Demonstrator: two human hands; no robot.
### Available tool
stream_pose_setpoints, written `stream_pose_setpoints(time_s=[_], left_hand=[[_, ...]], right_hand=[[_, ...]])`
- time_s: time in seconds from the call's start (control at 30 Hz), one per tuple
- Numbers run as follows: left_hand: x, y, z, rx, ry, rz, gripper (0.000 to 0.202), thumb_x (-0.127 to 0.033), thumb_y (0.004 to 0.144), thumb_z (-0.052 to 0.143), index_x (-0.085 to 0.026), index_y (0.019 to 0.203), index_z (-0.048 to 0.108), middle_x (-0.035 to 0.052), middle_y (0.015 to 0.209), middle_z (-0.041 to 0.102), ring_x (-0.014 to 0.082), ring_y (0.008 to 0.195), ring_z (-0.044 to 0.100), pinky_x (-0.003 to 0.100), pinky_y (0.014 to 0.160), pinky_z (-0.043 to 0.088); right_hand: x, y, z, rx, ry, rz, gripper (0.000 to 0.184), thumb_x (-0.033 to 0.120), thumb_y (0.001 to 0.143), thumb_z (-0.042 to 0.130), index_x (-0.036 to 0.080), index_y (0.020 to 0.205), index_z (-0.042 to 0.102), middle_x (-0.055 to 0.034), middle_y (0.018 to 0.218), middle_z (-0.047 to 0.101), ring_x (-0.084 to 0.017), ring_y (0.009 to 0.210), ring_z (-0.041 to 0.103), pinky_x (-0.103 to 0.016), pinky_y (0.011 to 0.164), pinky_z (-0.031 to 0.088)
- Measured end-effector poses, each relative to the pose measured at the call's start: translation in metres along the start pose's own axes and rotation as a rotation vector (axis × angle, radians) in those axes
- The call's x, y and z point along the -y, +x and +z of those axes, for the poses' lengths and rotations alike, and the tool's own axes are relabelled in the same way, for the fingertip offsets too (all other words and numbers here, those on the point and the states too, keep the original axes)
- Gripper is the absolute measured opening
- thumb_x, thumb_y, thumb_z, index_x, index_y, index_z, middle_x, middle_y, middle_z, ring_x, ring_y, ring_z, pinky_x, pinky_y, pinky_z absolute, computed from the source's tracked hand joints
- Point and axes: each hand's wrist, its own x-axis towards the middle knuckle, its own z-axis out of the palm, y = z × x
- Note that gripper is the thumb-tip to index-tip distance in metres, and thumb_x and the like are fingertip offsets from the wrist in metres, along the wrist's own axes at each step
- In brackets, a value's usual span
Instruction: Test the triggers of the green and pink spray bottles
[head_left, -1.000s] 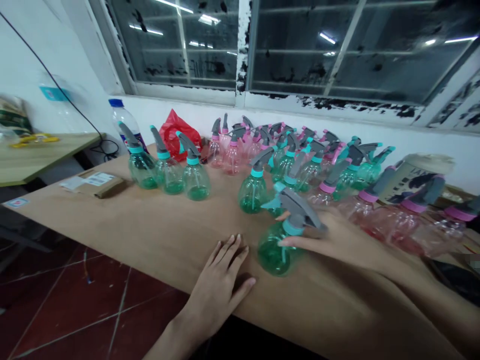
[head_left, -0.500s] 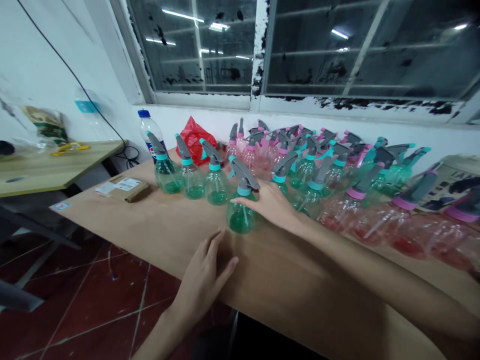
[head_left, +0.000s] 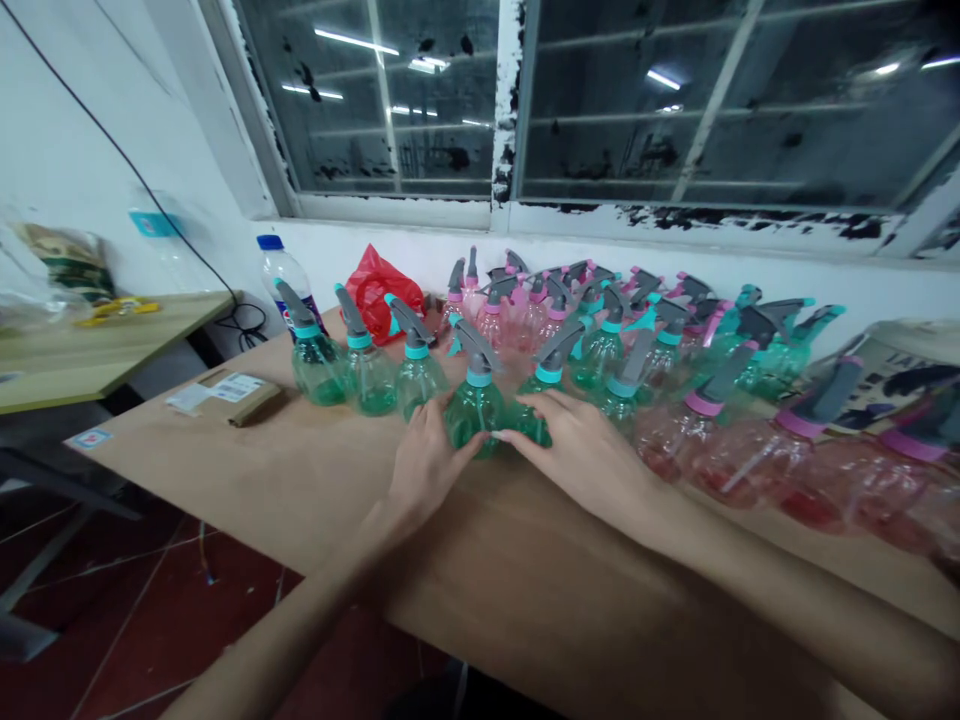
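Note:
A green spray bottle (head_left: 475,405) with a grey trigger head and turquoise collar stands upright on the table in front of me. My left hand (head_left: 426,462) is wrapped round its left side, thumb across the front. From the right, my right hand (head_left: 583,445) has its thumb tip low on the same bottle, meeting the left thumb. Its bent fingers reach in front of a second green spray bottle (head_left: 534,418) beside it; their exact contact is hidden. To the left, a row of similar bottles ends at a nearby green spray bottle (head_left: 418,380).
Pink spray bottles (head_left: 724,455) crowd the right side, with more pink and green ones behind. A red plastic bag (head_left: 382,290), a blue-capped drink bottle (head_left: 281,270) and a flat cardboard packet (head_left: 238,397) are at left. The wooden table's (head_left: 315,480) front edge runs diagonally.
My left hand has moved up and forward onto the bottle's left side. My right hand has slid lower, its thumb now on the bottle's front. The bottle has shifted slightly back.

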Motion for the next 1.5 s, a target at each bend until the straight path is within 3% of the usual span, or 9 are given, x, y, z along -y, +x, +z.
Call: stream_pose_setpoints(time_s=[0.23, 0.6, 0.8, 1.07, 1.33, 1.5], left_hand=[[0.007, 0.020, 0.004, -0.044, 0.122, 0.096, 0.052, -0.041, 0.083, 0.068, -0.015, 0.124, 0.050, 0.0136, 0.118, 0.057, 0.0332, 0.113, 0.052, 0.051, 0.097, 0.044], [0.003, 0.026, -0.001, -0.055, 0.267, 0.118, 0.052, -0.045, 0.084, 0.066, -0.020, 0.128, 0.054, 0.0105, 0.103, 0.053, 0.0321, 0.100, 0.051, 0.051, 0.090, 0.048], [0.005, 0.027, 0.000, -0.059, 0.277, 0.131, 0.052, -0.043, 0.084, 0.066, -0.016, 0.128, 0.055, 0.0121, 0.102, 0.053, 0.0324, 0.099, 0.050, 0.050, 0.091, 0.048], [0.005, 0.025, -0.001, -0.044, 0.280, 0.125, 0.053, -0.043, 0.085, 0.065, -0.018, 0.130, 0.052, 0.0112, 0.104, 0.053, 0.0316, 0.101, 0.051, 0.049, 0.092, 0.047], [0.004, 0.024, -0.002, -0.046, 0.235, 0.100, 0.046, -0.042, 0.084, 0.066, -0.020, 0.123, 0.054, 0.0096, 0.099, 0.052, 0.0330, 0.101, 0.051, 0.053, 0.090, 0.047], [-0.014, 0.006, -0.017, -0.010, 0.125, 0.123, 0.047, -0.046, 0.090, 0.057, -0.021, 0.129, 0.049, 0.0107, 0.110, 0.051, 0.0306, 0.107, 0.052, 0.049, 0.091, 0.049]], right_hand=[[-0.023, -0.011, -0.010, -0.069, -0.185, 0.169, 0.048, 0.042, 0.092, 0.051, 0.006, 0.121, 0.059, -0.0186, 0.105, 0.068, -0.027, 0.070, 0.068, -0.041, 0.063, 0.051], [-0.027, 0.002, 0.001, -0.046, -0.170, 0.252, 0.057, 0.046, 0.091, 0.047, 0.002, 0.126, 0.055, -0.0234, 0.092, 0.069, -0.036, 0.076, 0.067, -0.043, 0.057, 0.048], [-0.027, 0.005, 0.015, -0.022, -0.229, 0.334, 0.066, 0.043, 0.091, 0.049, -0.003, 0.138, 0.040, -0.0242, 0.092, 0.069, -0.036, 0.072, 0.068, -0.041, 0.054, 0.047], [-0.035, 0.013, 0.034, -0.073, -0.228, 0.358, 0.066, 0.051, 0.089, 0.052, -0.002, 0.127, 0.047, -0.0262, 0.095, 0.067, -0.035, 0.071, 0.068, -0.037, 0.050, 0.044], [-0.043, 0.012, 0.023, -0.054, -0.147, 0.322, 0.064, 0.051, 0.082, 0.062, 0.001, 0.121, 0.052, -0.0243, 0.093, 0.069, -0.037, 0.077, 0.068, -0.040, 0.055, 0.047], [-0.038, -0.004, 0.012, 0.023, -0.065, 0.246, 0.063, 0.050, 0.082, 0.064, 0.002, 0.121, 0.054, -0.0241, 0.094, 0.069, -0.039, 0.080, 0.068, -0.043, 0.059, 0.049]])
